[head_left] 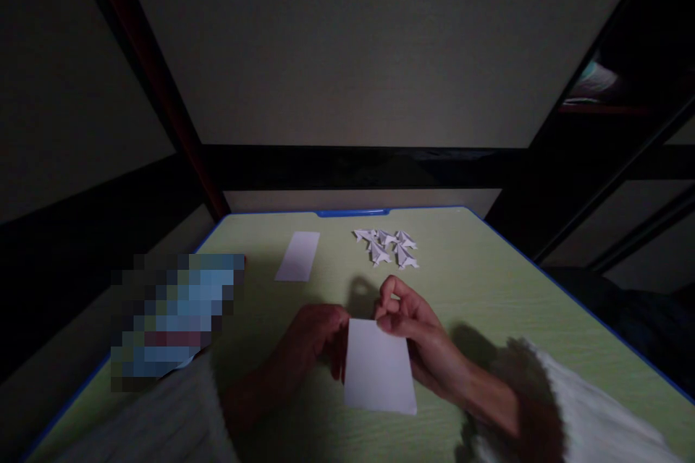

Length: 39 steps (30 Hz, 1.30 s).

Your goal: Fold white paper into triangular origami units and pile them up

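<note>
White paper sheet (380, 369) at 6 o'clock of the green counter (489, 289), left hand (309, 343) with grip closed on its upper left edge, right hand (418, 336) with grip pinching its top right corner, 1 flat paper slip (297, 255) at 11 o'clock, folded paper figures (386, 247) clustered at 12 o'clock.

No writing to read anywhere here: the white sheet (380, 369) at lower centre shows a plain face, the slip (298, 255) and folded paper figures (386, 247) higher up look unmarked, and the mosaic patch (174, 318) at left is blurred past reading.
</note>
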Motion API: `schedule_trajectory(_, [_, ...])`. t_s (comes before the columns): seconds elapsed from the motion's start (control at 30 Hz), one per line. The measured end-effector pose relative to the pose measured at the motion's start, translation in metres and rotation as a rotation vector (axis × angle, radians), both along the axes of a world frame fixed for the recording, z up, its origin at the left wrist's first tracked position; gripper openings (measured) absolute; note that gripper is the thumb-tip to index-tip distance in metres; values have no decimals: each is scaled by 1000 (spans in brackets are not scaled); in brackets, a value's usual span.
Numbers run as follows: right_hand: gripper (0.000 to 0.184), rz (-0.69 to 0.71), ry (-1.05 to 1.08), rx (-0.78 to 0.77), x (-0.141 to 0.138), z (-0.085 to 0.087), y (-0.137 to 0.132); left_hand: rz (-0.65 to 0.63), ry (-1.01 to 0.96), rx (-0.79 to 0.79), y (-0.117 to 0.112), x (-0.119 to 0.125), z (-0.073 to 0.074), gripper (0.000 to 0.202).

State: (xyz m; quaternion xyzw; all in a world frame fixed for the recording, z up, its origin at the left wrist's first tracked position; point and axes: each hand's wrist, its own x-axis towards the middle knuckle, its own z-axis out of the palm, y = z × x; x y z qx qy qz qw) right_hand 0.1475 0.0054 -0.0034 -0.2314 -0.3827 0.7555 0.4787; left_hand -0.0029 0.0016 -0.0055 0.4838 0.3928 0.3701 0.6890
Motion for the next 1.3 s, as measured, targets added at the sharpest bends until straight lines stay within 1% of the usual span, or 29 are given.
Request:
schedule_trajectory(0.1, [18, 39, -100, 122, -4, -3, -4, 66, 169, 113, -2, 2, 3, 27])
schedule_trajectory(0.17, [18, 39, -148, 172, -4, -3, -5, 63, 277, 159, -3, 2, 4, 27])
schedule_trajectory(0.23, [18, 34, -174, 194, -4, -2, -6, 52, 325, 165, -5, 2, 4, 29])
schedule_trajectory(0.47, [18, 78, -168, 180, -3, -3, -4, 110, 362, 216, -7, 5, 0, 31])
schedule_trajectory(0.9, [16, 3, -203, 168, -5, -1, -2, 275, 371, 199, -11, 8, 5, 32])
schedule_trajectory(0.93, [17, -8, -200, 168, -4, -2, -2, 297, 368, 183, -9, 7, 5, 31])
schedule_trajectory(1.0, [18, -40, -190, 179, -2, -4, -2, 386, 359, 148, -5, 3, 6, 28])
schedule_trajectory(1.07, [18, -84, -176, 207, 1, -5, -2, 583, 370, 152, 1, -5, 6, 21])
schedule_trajectory(1.13, [17, -123, -180, 207, 4, -5, -2, 728, 355, 145, 7, -12, 6, 17])
schedule_trajectory(1.2, [17, -137, -182, 197, 5, -5, -2, 740, 357, 150, 10, -15, 6, 16])
schedule_trajectory(1.23, [18, -135, -181, 190, 5, -4, -2, 725, 382, 167, 10, -15, 6, 17])
schedule_trajectory(1.3, [19, -123, -187, 170, 4, -4, -2, 654, 422, 201, 8, -12, 5, 19])
